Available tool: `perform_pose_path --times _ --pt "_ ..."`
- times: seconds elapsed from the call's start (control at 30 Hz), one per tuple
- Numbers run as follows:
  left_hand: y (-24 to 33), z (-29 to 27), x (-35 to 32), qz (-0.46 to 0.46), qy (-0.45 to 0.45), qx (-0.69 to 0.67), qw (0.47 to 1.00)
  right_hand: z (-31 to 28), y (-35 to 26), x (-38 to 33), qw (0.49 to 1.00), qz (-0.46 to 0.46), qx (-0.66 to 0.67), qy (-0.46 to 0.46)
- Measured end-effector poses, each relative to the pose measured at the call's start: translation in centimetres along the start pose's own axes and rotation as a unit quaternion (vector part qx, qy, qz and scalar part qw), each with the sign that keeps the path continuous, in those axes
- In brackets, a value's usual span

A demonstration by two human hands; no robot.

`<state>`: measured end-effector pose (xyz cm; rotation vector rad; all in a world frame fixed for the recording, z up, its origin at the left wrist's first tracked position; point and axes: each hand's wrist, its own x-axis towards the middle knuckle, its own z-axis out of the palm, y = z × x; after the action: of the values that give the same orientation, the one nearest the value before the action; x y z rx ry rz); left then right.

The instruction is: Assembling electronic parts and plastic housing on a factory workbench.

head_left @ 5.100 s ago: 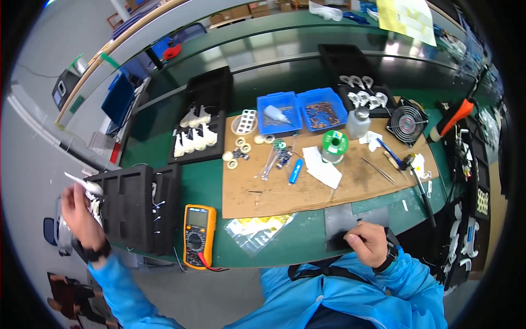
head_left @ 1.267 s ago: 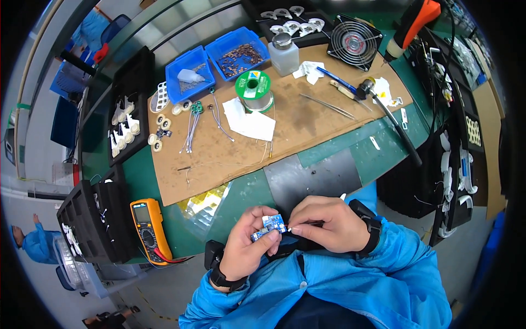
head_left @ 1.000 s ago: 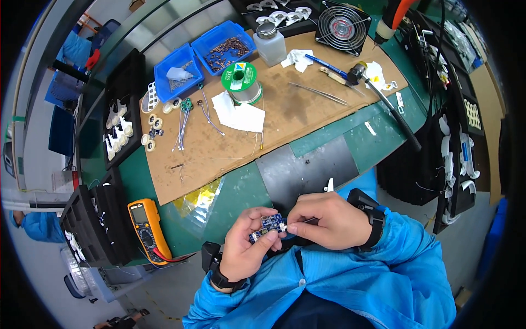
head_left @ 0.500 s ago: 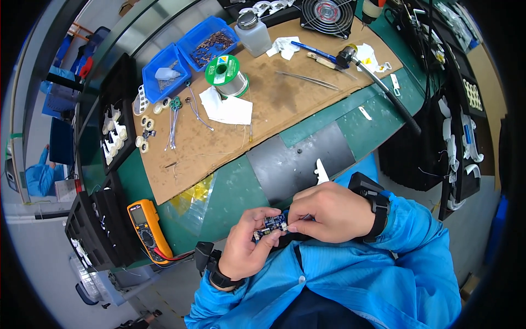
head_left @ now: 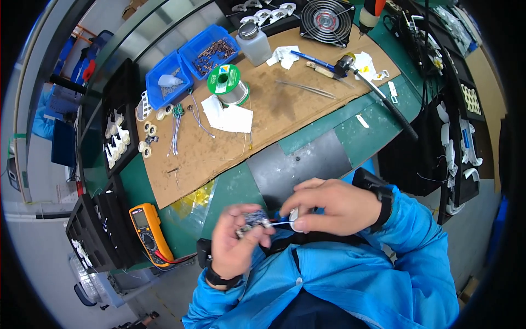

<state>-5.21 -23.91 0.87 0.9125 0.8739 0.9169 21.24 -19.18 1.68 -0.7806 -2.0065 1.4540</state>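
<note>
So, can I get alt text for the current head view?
A person's left hand grips a small circuit board; the right hand holds a white part, with thin wires between them. Beyond, a cardboard sheet carries a green-and-silver wire spool; an orange multimeter lies at left.

Beyond the left hand (head_left: 239, 241), the spool (head_left: 233, 92) bears print on its green top (head_left: 213, 82): pale lettering and a patch (head_left: 225, 69) with yellow and blue (a small one). To that hand's left, the multimeter (head_left: 157, 242) has a tiny mark above its screen (head_left: 141, 219) and fine markings around its dial (head_left: 147, 240), too small to make out.
</note>
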Motion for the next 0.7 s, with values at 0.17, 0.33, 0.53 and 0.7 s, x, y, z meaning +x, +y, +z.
perform_pose_path --times 0.17,0.33,0.53,0.7 --pt "0.2 -0.3 0.7 0.009 0.069 0.021 0.997 -1.7 0.6 -1.1 0.931 0.057 0.338 -0.123" --pt "0.0 -0.9 1.3 0.062 0.124 -0.026 0.990 -0.7 1.6 -1.5 0.873 0.051 0.462 -0.145" --pt "-0.2 -0.2 2.1 0.104 0.160 0.003 0.982 0.7 2.0 -1.2 0.842 0.063 0.526 -0.106" --pt "-0.5 -0.2 2.3 0.103 0.147 -0.031 0.983 0.7 1.9 -0.9 0.835 0.051 0.541 -0.084"
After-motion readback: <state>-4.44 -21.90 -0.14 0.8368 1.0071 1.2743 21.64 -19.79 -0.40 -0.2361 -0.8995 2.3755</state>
